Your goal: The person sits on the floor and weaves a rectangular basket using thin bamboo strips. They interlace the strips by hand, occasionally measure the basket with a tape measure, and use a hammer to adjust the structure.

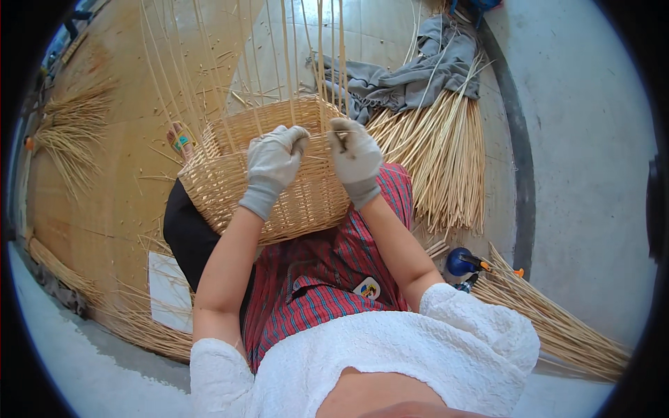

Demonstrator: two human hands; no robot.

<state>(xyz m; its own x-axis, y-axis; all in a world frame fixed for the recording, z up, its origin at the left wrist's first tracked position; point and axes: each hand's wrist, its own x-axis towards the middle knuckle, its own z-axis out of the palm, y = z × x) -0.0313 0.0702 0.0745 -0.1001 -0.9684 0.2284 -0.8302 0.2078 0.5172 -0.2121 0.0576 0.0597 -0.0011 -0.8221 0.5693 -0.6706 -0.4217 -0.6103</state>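
Note:
A half-woven wicker basket (230, 188) rests across my lap, its long upright stakes (287, 56) rising past the far rim. My left hand (277, 155), in a pale glove with a grey cuff, is closed at the near wall's upper edge, fingers curled in a pinch. Close by on the right, my right hand (356, 157) wears a matching glove with dark stains on the fingers. Its fingers are also curled together, at the basket's right corner by the stakes. What lies inside either pinch is too small to make out; a weaving strand is likely hidden there.
A big bundle of wicker rods (453, 160), partly covered by a grey cloth (446, 63), lies at right. More rods lie at lower right (550, 313) and far left (73, 132). A blue spray bottle (460, 262) stands near my right elbow. A white board (169, 291) lies left.

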